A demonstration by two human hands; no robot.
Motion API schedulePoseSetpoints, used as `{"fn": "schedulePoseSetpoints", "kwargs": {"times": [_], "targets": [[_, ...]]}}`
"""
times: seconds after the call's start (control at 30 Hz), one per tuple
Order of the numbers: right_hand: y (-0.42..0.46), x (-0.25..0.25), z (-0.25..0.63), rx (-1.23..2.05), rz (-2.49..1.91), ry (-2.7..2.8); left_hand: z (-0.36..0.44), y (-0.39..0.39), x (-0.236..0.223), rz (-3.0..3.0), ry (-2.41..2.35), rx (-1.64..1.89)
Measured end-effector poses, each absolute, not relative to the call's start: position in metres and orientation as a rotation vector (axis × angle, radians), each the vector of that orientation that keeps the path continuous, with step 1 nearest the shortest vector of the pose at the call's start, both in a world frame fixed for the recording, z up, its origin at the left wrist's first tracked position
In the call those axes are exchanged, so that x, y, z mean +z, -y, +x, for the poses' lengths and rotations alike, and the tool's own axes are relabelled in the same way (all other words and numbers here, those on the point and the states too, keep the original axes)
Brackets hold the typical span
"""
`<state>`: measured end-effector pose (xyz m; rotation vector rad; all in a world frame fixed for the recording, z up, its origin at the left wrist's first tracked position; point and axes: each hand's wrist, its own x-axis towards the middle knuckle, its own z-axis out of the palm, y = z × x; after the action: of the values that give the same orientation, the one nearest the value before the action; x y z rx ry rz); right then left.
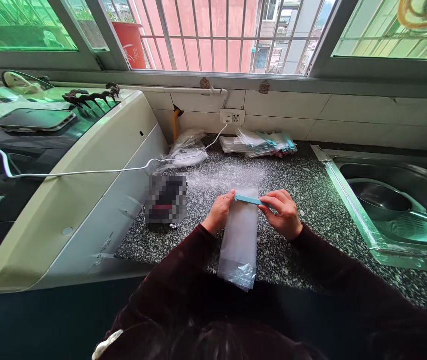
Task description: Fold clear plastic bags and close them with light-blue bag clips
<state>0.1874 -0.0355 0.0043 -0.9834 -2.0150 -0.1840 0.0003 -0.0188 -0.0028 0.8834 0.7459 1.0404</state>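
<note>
A clear plastic bag (240,235), long and narrow, hangs down over the counter's front edge in front of me. Across its upper part lies a light-blue bag clip (248,200). My left hand (219,211) is closed at the left end of the clip, its thumb against the clip and the bag's edge. My right hand (283,212) pinches the clip's right end between thumb and fingers. Whether the clip is snapped closed cannot be made out.
Behind lies a pile of clear bags with blue clips (260,144), beside crumpled plastic (189,150). A blurred-out dark packet (166,200) is at left. A white cable (123,171) runs from the wall socket (232,117). The sink (352,170) holds a pan (380,200).
</note>
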Motion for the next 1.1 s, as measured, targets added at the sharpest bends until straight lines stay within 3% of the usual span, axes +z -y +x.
{"fn": "schedulePoseSetpoints", "kwargs": {"times": [1.1], "targets": [[0.028,0.0084,0.1843,-0.137,-0.914,1.923,0.0012,0.0129,0.0022,0.779,-0.847,1.089]]}}
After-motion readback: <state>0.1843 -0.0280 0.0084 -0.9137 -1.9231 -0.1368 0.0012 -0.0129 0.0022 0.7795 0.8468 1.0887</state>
